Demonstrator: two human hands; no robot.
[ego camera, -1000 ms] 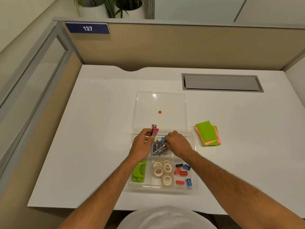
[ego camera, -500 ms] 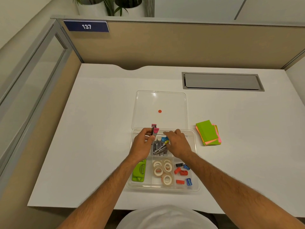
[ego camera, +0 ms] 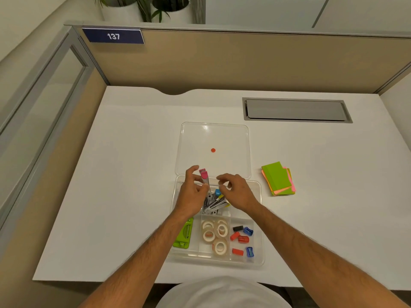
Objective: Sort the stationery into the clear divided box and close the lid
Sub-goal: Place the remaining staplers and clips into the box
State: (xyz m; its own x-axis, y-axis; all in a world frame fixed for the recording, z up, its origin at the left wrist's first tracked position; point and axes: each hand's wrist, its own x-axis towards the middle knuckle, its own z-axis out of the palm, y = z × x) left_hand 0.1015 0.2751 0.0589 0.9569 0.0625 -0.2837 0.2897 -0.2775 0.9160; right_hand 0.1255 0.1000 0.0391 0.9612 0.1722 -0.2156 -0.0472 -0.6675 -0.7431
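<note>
The clear divided box (ego camera: pixel 258 261) sits at the desk's near edge, its lid (ego camera: pixel 231 138) lying open flat behind it. My left hand (ego camera: pixel 191 196) grips a pink-capped metal stapler (ego camera: pixel 204 177), upright over the back middle compartment. Several more small staplers (ego camera: pixel 216 203) lie in that compartment. My right hand (ego camera: pixel 236 192) hovers just right of them, fingers spread, holding nothing. Tape rolls (ego camera: pixel 214 235) fill the front middle compartment, sharpeners (ego camera: pixel 242 238) the front right one, and a green hole punch (ego camera: pixel 184 235) the left one.
A stack of green, pink and orange sticky notes (ego camera: pixel 278 181) lies on the white desk right of the box. A grey cable hatch (ego camera: pixel 295 110) is set into the desk at the back right. Partition walls (ego camera: pixel 222 58) close off the back and left.
My right hand has let go of the staplers in the compartment and lifted with its fingers apart. My left hand has opened its fingers a little but still holds the pink stapler.
</note>
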